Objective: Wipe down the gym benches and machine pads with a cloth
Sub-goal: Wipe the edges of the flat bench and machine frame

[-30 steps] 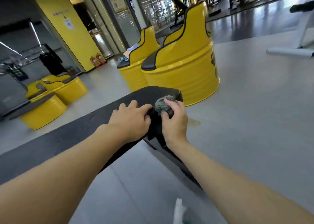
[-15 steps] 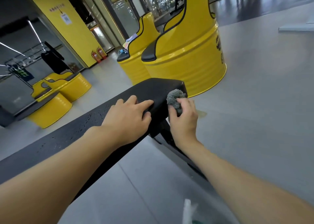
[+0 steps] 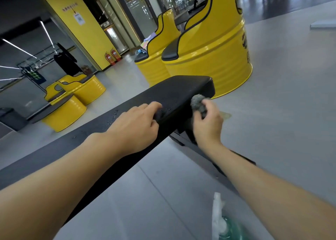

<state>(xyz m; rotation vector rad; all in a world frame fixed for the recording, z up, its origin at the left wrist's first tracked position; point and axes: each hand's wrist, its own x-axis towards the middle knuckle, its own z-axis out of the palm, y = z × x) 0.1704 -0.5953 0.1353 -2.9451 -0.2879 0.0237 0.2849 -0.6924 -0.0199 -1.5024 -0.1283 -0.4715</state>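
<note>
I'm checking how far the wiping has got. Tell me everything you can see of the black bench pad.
The black bench pad is a long, narrow cushion with rounded corners, covered in what looks like matte, textured vinyl. It runs from lower left to its end near centre. Droplets bead on its top. The left hand rests on top near the end; the right hand presses a bunched grey cloth against its right side. A dark frame shows beneath.

Single cam, head-worn, wide-angle, aimed fwd & down over both forearms. Bench pad point(image 3: 181, 90) is close, running from 8 o'clock to centre, where left hand point(image 3: 134, 125) and right hand point(image 3: 207, 125) w/ cloth point(image 3: 198, 103) sit. Yellow barrel seats point(image 3: 209, 61) farther off, 1 o'clock. Floor point(image 3: 281, 112) fills 3 o'clock.
</note>
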